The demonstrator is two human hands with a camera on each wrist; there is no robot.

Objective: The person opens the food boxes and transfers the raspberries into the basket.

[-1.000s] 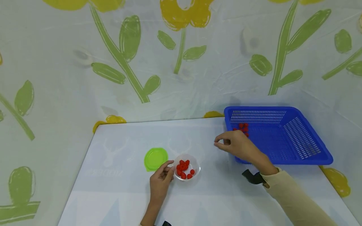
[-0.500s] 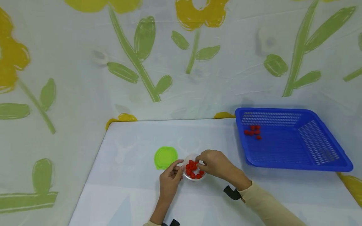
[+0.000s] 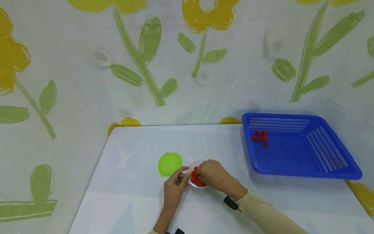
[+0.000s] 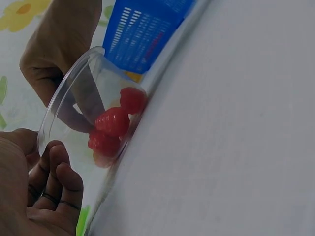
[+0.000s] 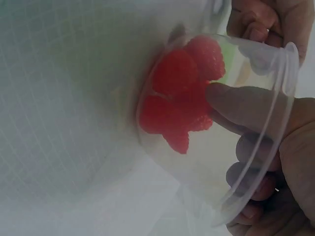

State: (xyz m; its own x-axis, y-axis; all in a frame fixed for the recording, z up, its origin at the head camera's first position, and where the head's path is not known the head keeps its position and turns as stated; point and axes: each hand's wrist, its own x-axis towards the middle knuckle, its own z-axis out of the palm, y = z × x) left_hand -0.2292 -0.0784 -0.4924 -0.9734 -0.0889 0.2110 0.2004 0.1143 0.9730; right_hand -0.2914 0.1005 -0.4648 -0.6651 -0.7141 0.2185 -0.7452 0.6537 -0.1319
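Green lid (image 3: 170, 164), blue basket (image 3: 287, 157) flank clear cup (image 4: 60, 96); right hand (image 3: 217, 176) half-screens it, fingers pinching raspberry (image 5: 196, 110); left hand (image 3: 174, 187) grips rim.

Left forearm (image 3: 165, 216) rises from the bottom of the head view, bare beyond the cuff; left hand (image 3: 174, 187) has thumb and index forward, remaining fingers (image 4: 69, 182) curled palmward. Right forearm (image 3: 266, 209), sleeved, enters from lower right; right hand (image 3: 214, 175) reaches downward, fingers bent. Hands near, not touching.
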